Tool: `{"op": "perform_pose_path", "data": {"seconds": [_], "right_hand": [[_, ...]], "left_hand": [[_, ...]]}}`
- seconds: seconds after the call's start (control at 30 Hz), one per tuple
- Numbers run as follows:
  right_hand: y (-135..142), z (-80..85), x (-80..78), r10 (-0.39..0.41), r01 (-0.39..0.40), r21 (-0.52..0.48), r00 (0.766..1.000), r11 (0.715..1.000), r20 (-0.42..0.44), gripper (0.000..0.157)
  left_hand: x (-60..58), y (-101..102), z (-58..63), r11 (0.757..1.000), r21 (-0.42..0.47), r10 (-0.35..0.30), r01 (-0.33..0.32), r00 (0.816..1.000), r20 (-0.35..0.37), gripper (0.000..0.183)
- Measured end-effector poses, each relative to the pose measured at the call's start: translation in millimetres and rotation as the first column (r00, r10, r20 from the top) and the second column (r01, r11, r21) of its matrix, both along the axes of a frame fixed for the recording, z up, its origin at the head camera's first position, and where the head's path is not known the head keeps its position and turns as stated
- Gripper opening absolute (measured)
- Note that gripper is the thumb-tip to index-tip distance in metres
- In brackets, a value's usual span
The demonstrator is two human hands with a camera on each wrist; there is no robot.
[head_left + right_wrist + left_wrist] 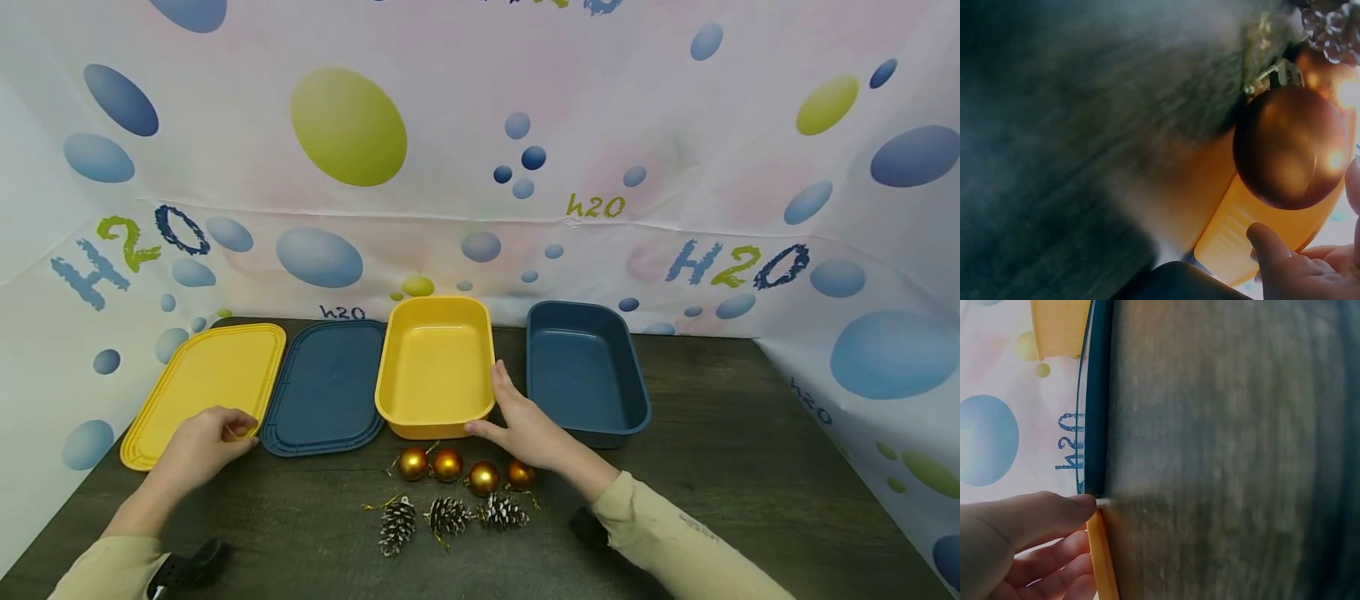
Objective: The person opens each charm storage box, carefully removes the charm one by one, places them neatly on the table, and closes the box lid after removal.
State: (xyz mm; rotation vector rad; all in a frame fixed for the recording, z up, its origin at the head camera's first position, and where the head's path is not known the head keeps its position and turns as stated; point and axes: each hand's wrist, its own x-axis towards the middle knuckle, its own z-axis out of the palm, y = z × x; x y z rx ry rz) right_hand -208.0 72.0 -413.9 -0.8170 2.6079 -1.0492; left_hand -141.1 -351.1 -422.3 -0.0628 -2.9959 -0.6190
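Note:
My left hand [212,442] is at the near right corner of a flat yellow lid [217,362], thumb and curled fingers around its edge. In the left wrist view the thumb [1054,515] reaches where the yellow lid meets the blue lid [327,383]. My right hand [525,421] lies along the near right corner of a yellow container [435,367], fingers straight against its side and thumb spread to its front. A golden Christmas ball [1291,147] looms large before this hand in the right wrist view.
A dark blue container [588,367] stands right of the yellow one. Several golden balls [447,465] lie in a row before the yellow container, with three frosted pine cones [448,517] nearer me. A printed backdrop [480,167] rises behind the dark wooden table [750,442].

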Motion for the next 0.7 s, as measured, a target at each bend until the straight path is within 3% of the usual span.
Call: {"op": "perform_pose_path", "data": {"seconds": [0.53, 0.7], "right_hand": [[0, 0.1, 0.7, 0.012, -0.012, 0.021, 1.0, 1.0, 0.012, 0.092], [0, 1.1, 0.8, 0.016, -0.017, 0.022, 1.0, 1.0, 0.01, 0.091]], "left_hand": [[-4.5, 4, -0.3, 0.999, -0.035, -0.02, 0.02, 1.0, -0.02, 0.006], [-1.6, 11, 7.2, 0.995, -0.103, 0.003, -0.012, 0.996, -0.088, 0.003]]}}
